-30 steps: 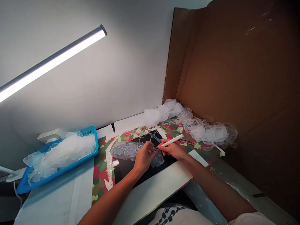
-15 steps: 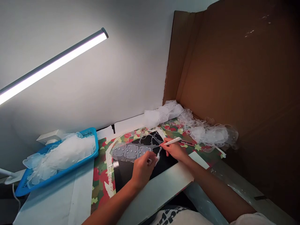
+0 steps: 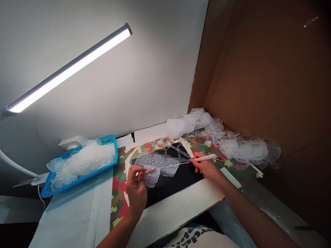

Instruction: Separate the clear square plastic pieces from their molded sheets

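And here we are at the bench: the left hand (image 3: 136, 191) has a rounded-square piece of clear plastic (image 3: 151, 176) up off the work, pinched at its near edge between thumb and fingertips, with the other fingers loosely parted behind it. That piece sits just above a glossy black sheet (image 3: 176, 187), right beside the end of a row of clear plastic rounded-square pieces (image 3: 157, 164) dotted with small raised bumps. Over on the right, the right hand (image 3: 207, 169) grips a slim white pen-shaped tool (image 3: 204, 158) like a pencil, fingers pressed together around the barrel, its tip pointing left over the black sheet. A thin clear strand (image 3: 178, 164) stretches from near that tip across the row toward the lifted piece. Under it all lies red-and-green patterned wrapping paper (image 3: 117, 193), edged by a long white board (image 3: 176, 206) nearest the person. Off to the left, a bright blue plastic tray (image 3: 116, 157) holds a bundle of cloudy clear plastic pieces (image 3: 89, 159), with a white LED lamp bar (image 3: 69, 68) glowing above. On the far right, a tangled heap of clear plastic offcuts (image 3: 241, 150) piles up against a tall brown cardboard panel (image 3: 261, 79).
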`<state>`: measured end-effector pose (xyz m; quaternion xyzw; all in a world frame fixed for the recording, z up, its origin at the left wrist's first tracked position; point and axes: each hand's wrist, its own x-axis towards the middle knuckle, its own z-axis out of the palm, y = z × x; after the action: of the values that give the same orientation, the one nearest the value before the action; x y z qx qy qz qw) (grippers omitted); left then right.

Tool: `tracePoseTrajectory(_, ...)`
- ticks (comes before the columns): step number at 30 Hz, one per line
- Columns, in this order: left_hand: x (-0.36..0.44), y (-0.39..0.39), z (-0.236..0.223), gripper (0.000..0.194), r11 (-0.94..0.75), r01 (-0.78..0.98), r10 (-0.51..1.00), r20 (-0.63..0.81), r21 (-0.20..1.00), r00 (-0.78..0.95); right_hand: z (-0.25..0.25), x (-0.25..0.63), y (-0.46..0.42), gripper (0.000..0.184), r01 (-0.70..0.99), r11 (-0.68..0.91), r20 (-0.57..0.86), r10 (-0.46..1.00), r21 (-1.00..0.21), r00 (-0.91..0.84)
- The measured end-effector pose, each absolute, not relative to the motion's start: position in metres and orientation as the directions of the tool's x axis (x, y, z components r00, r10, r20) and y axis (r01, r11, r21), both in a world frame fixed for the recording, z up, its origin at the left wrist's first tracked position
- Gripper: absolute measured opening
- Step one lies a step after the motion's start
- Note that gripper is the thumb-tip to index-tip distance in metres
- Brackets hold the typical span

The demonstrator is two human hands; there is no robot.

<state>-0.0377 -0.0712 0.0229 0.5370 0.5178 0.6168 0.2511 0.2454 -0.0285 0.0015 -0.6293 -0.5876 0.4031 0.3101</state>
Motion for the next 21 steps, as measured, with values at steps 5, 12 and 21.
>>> tracePoseTrajectory(5,-0.053,-0.079,0.025,0.01,-0.311,0.281,0.885,0.384,0.908,-0.262,-0.004,0.24,-0.028,0.021,0.478,-0.126,-0.134,0.991,-0.869,0.018)
tracePoseTrajectory(12,-0.023,-0.087,0.017,0.03,0.118,0.037,0.983,-0.122,0.992,0.136,0.023,0.236,-0.049,0.033,0.265,0.124,0.104,0.991,-0.956,-0.088)
tracePoseTrajectory(21,0.026,-0.094,0.003,0.026,0.248,-0.333,0.969,-0.23,0.91,0.092,0.031,0.221,-0.082,0.033,-0.133,-0.147,-0.088,0.924,-0.98,-0.371)
